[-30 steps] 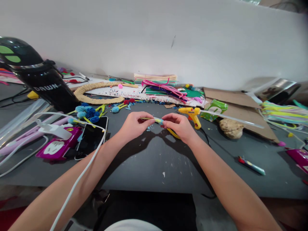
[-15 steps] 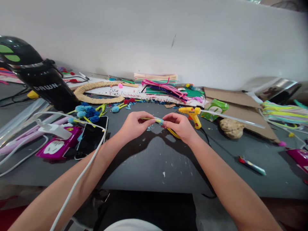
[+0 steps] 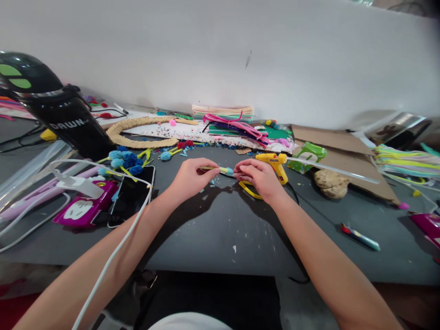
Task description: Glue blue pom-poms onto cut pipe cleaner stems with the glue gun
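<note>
Our left hand [image 3: 195, 178] clamped on the yellow stem of a fuzzy blue piece [image 3: 228, 171], our right-hand fingers [image 3: 244, 170] at its blue end, their grip not discernible, the piece between our hands above the grey table [image 3: 223, 247], yellow glue gun [image 3: 274, 163] just beyond our right hand [image 3: 261, 181].

At upper left, 1 glossy black bottle [image 3: 74, 121] with a shiny metal-look band; at right, matt brown cardboard [image 3: 354, 167] and 1 smooth yellow plastic glue gun [image 3: 275, 165].
</note>
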The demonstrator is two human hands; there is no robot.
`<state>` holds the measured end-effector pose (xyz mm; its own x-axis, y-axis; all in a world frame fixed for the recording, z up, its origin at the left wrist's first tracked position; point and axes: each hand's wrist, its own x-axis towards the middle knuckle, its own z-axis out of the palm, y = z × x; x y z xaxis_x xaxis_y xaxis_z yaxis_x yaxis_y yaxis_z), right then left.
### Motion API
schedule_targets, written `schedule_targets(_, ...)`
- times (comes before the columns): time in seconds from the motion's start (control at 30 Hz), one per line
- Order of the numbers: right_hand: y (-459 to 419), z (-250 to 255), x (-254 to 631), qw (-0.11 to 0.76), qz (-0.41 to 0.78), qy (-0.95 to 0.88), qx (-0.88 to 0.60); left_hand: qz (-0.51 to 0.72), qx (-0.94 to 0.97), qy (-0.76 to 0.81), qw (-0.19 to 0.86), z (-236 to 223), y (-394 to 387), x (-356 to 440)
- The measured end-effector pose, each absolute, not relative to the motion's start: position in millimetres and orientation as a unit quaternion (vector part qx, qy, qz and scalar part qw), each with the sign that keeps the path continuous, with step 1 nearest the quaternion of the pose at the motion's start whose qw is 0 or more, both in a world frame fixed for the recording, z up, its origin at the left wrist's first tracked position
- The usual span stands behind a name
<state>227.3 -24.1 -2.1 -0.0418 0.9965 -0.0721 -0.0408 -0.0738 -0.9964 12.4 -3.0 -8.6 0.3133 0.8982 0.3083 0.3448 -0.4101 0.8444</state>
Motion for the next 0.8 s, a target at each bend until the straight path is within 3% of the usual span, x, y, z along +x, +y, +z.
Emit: schedule_targets(0.8,-22,-3,247,0.437,0.459,-0.592,-0.498,0.444,0.669,0.459,0.38,-2,3,5)
